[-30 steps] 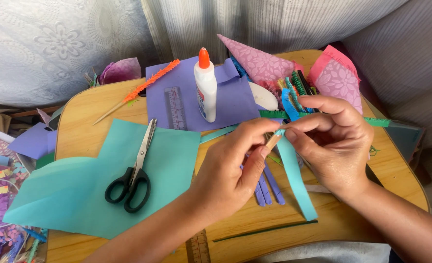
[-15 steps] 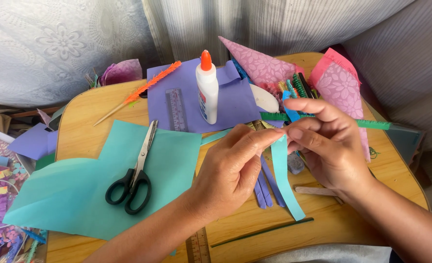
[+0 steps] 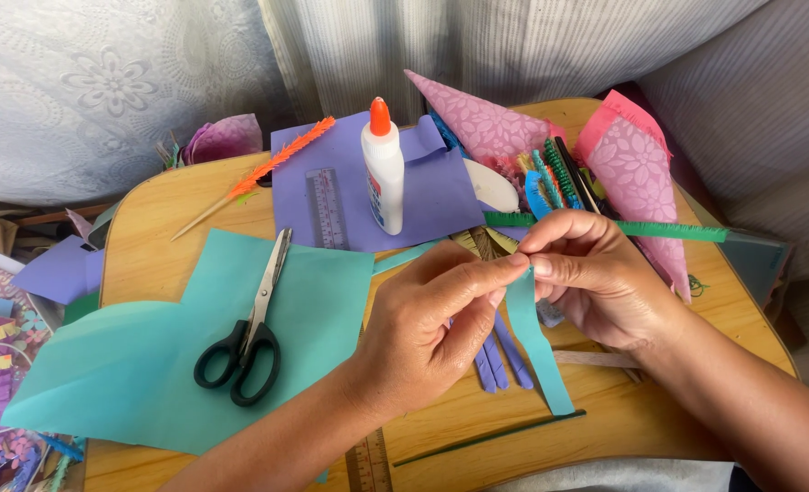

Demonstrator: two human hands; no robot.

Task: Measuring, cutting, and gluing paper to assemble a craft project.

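Above the wooden tabletop (image 3: 149,237), left hand (image 3: 427,342) and right hand (image 3: 596,278) meet, fingers pinched together on a teal paper strip's (image 3: 534,337) top end. Strip hangs down over purple strips (image 3: 500,360); scissors (image 3: 245,342) lie on teal sheet (image 3: 131,374), left.

wooden table (image 3: 149,228): teal paper sheet (image 3: 149,364), purple sheet (image 3: 441,196), thin green strip (image 3: 486,439).

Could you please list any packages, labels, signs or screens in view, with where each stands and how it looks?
White plastic glue bottle with orange cap: upright on the purple paper sheet, centre back.
Its label: on the bottle's front, blue and orange print.
Clear plastic ruler: flat beside the bottle, printed scale.
No signs or screens.
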